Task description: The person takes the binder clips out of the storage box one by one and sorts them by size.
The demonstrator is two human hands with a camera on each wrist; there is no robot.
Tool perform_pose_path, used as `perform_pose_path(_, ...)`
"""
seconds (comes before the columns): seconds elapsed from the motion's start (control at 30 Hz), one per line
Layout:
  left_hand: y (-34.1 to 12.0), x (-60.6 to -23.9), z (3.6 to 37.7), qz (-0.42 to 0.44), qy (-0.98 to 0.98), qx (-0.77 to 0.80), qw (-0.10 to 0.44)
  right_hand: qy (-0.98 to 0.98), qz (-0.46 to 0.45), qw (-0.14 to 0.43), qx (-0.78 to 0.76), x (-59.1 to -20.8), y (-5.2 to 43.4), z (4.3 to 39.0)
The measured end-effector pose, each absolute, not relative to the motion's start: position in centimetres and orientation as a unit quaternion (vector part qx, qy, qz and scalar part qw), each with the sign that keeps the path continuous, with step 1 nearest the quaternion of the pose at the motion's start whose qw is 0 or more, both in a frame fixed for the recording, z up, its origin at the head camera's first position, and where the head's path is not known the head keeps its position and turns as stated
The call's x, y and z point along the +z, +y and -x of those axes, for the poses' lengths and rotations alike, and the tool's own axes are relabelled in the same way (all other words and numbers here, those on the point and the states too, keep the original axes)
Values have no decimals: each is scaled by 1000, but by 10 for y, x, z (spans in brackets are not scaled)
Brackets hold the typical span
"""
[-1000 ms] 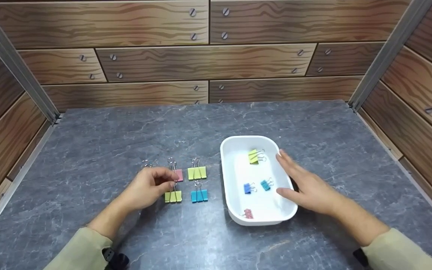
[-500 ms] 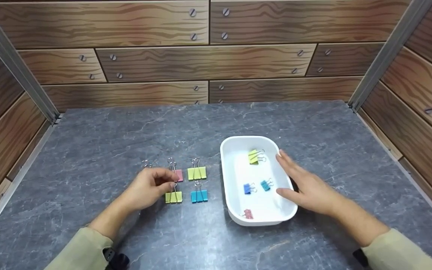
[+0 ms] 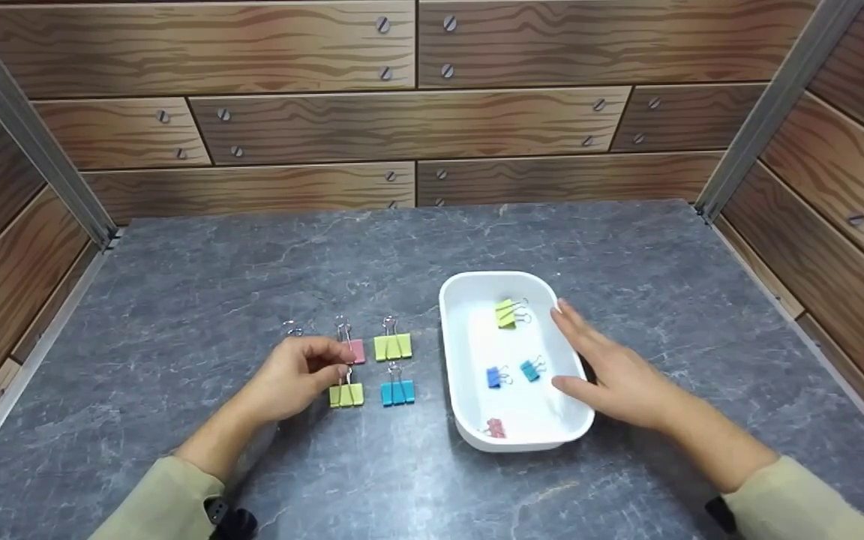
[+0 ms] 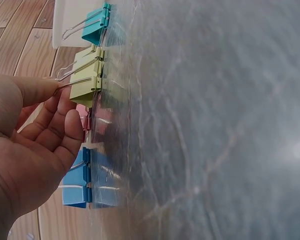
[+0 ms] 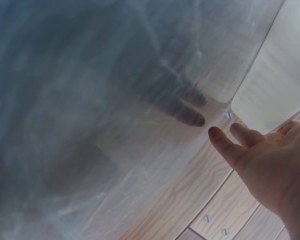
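Note:
My left hand (image 3: 308,373) hovers over a group of binder clips on the grey table, thumb and forefinger pinching the wire handle of a yellow-green clip (image 3: 346,394). In the left wrist view that hand (image 4: 45,115) pinches the yellow-green clip (image 4: 85,85), with a pink clip (image 4: 84,117) and a blue clip (image 4: 79,177) beside the fingers. My right hand (image 3: 597,360) lies flat with straight fingers against the right rim of a white tray (image 3: 456,300). The right wrist view shows the right hand (image 5: 250,150) open beside the tray (image 5: 277,80).
More clips stand on the table: pink (image 3: 358,350), yellow-green (image 3: 393,346) and blue (image 3: 398,392). Inside the tray lie a yellow-green clip (image 3: 507,313), a blue clip (image 3: 495,376), a teal clip (image 3: 530,369) and a pink clip (image 3: 496,428). Wood-patterned walls enclose three sides.

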State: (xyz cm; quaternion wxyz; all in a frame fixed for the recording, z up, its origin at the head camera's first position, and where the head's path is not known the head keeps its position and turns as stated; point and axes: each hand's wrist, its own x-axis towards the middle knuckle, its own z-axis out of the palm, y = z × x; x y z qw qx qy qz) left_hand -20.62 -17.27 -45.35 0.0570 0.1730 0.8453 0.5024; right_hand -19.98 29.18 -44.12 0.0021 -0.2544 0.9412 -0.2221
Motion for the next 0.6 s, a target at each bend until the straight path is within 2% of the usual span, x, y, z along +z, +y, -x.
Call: perform_pose_path(0.6,-172,-453,206,-167,849,498,59,943,252,5,-219,-440,291,199)
